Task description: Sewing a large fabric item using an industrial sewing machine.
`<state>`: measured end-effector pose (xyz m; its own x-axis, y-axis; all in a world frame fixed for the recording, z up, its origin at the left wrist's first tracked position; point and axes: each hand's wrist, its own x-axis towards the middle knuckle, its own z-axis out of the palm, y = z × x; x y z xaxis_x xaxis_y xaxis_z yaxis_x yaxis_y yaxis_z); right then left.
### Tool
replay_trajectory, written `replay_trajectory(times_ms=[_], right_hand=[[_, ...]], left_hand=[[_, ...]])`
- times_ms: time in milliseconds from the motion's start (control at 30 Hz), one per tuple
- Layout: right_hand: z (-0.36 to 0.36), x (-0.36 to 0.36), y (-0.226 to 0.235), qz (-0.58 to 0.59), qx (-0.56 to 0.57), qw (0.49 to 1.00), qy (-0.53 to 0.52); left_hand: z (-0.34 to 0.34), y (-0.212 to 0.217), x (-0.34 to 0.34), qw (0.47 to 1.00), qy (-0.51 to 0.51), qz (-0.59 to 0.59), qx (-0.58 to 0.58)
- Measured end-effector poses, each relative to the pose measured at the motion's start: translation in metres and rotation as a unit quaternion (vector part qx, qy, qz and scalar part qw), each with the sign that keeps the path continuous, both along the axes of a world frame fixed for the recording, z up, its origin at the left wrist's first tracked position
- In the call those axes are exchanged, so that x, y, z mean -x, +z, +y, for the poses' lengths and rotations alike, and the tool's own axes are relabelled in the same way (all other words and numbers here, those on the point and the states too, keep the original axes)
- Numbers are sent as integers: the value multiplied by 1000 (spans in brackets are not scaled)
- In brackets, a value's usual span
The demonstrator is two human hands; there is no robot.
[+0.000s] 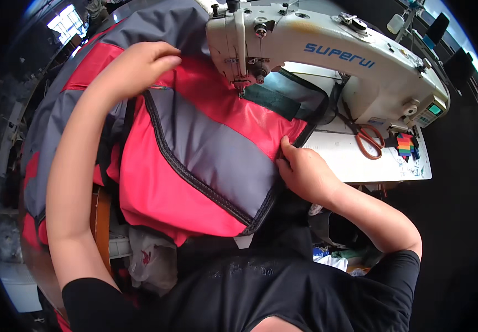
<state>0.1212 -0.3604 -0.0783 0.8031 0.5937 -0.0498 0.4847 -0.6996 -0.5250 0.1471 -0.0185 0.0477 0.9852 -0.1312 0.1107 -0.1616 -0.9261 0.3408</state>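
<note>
A large red and grey fabric piece (208, 152) with black bound edges spreads under the sewing machine (327, 44) and hangs over the front edge toward my lap. My left hand (142, 66) lies over its upper left part, fingers bent and thumb close to the fingertips, seemingly pinching the cloth. At the right edge, my right hand (308, 171) grips the red cloth beside the black binding, thumb on top and fingers partly hidden. The machine's needle and presser foot (241, 89) stand over the red band between my hands.
Orange-handled scissors (369, 141) lie on the white machine table (349, 160), right of the cloth. Beyond them sits a rainbow-striped piece (405, 145). A small control panel (430, 113) is on the machine's right end. Below the cloth hangs a clear plastic bag (153, 260).
</note>
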Motion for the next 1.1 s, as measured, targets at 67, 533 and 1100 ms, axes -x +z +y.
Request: replay_trajectory(times_ms=[67,533,1100], right_hand=[[0,-2,-2,-15,-6,1000,-2],[-17,-48,3,-98,37,994,-3],[41,-150,-9,-165,-267,949,-38]], left_hand=[[-27,-14,24,995,-87,-35,-33],[-39,-119,-6,969,-114,-78,-205],[-80,-140,17,951,-78,-206,-218]])
